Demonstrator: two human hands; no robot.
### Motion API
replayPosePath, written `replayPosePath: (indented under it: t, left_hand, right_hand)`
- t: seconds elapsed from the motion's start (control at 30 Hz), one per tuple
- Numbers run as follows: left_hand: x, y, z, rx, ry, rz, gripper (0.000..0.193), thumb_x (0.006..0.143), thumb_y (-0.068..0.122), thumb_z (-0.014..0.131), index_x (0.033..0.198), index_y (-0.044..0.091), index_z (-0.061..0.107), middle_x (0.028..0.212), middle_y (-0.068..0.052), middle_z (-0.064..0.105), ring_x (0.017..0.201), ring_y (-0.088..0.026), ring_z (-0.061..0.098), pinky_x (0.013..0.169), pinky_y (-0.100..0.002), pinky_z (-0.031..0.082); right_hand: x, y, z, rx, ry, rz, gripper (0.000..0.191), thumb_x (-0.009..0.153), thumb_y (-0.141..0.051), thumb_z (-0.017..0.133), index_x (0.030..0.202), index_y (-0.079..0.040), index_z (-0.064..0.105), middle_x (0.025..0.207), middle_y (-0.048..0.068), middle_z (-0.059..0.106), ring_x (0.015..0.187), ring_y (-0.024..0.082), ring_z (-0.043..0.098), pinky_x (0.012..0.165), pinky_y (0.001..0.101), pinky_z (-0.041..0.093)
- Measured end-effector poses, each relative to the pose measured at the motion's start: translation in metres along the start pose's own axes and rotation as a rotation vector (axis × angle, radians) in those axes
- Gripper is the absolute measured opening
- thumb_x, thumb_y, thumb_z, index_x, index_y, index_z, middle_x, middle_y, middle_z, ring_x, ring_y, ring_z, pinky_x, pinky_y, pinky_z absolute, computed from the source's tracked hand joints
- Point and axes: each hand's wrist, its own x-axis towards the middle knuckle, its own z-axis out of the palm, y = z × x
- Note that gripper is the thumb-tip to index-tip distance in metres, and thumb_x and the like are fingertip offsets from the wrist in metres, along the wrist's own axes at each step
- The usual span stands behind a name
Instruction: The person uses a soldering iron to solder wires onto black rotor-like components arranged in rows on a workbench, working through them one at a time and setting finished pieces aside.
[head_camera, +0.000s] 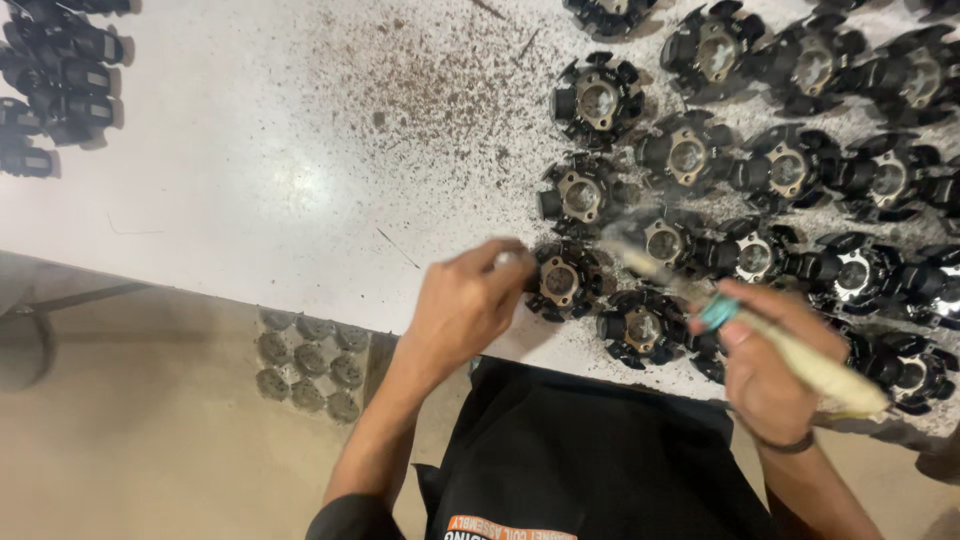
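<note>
My left hand (463, 305) rests at the near edge of the white table (250, 180), its fingers gripping the side of a black round coil part with a brass-coloured centre (562, 281). My right hand (770, 365) holds a cream-handled brush (800, 360) with a turquoise band. The brush tip is blurred and points up-left above the parts beside the held one. Several more of these black coil parts (690, 155) lie in rows across the right half of the table.
Dark specks and dust (420, 90) cover the table's middle. A cluster of black parts (55, 80) sits at the far left. Below the table edge, a tray of grey round pieces (310, 365) lies on the floor. My black apron (590, 460) is at the bottom.
</note>
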Motion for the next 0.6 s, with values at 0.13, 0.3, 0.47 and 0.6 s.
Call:
replayPosePath:
  t: [0.13, 0.3, 0.47, 0.6]
  left_hand:
    - [-0.029, 0.007, 0.0, -0.046, 0.139, 0.001, 0.019, 0.089, 0.001, 0.074, 0.106, 0.007, 0.069, 0.114, -0.005, 0.069, 0.092, -0.028, 0.072, 0.074, -0.038, 0.059]
    - [-0.036, 0.011, 0.002, 0.013, 0.095, -0.049, 0.027, 0.084, -0.002, 0.077, 0.11, 0.008, 0.076, 0.102, -0.006, 0.066, 0.076, -0.022, 0.066, 0.06, -0.036, 0.053]
    - [-0.035, 0.01, 0.004, 0.014, 0.026, -0.03, 0.025, 0.084, 0.002, 0.077, 0.109, 0.007, 0.073, 0.1, -0.005, 0.064, 0.076, -0.02, 0.068, 0.059, -0.035, 0.054]
    - [-0.033, 0.009, 0.007, 0.027, -0.057, -0.041, 0.022, 0.085, 0.005, 0.075, 0.107, 0.005, 0.072, 0.098, -0.007, 0.061, 0.077, -0.024, 0.067, 0.058, -0.037, 0.054]
  right_hand:
    - [-0.041, 0.003, 0.017, -0.401, -0.036, 0.127, 0.033, 0.093, -0.008, 0.067, 0.122, 0.008, 0.068, 0.1, 0.019, 0.076, 0.084, 0.023, 0.078, 0.074, 0.028, 0.064]
    - [-0.047, 0.002, 0.028, -0.508, -0.034, 0.199, 0.033, 0.094, -0.01, 0.065, 0.121, 0.01, 0.068, 0.101, 0.019, 0.076, 0.088, 0.023, 0.077, 0.077, 0.0275, 0.061]
    - [-0.047, -0.003, 0.034, -0.587, -0.048, 0.206, 0.033, 0.095, -0.009, 0.063, 0.121, 0.01, 0.067, 0.099, 0.019, 0.076, 0.088, 0.022, 0.078, 0.08, 0.0277, 0.062]
    - [-0.055, 0.003, 0.031, -0.496, -0.037, 0.196, 0.034, 0.093, -0.009, 0.064, 0.119, 0.013, 0.067, 0.098, 0.02, 0.076, 0.087, 0.025, 0.078, 0.078, 0.0315, 0.064]
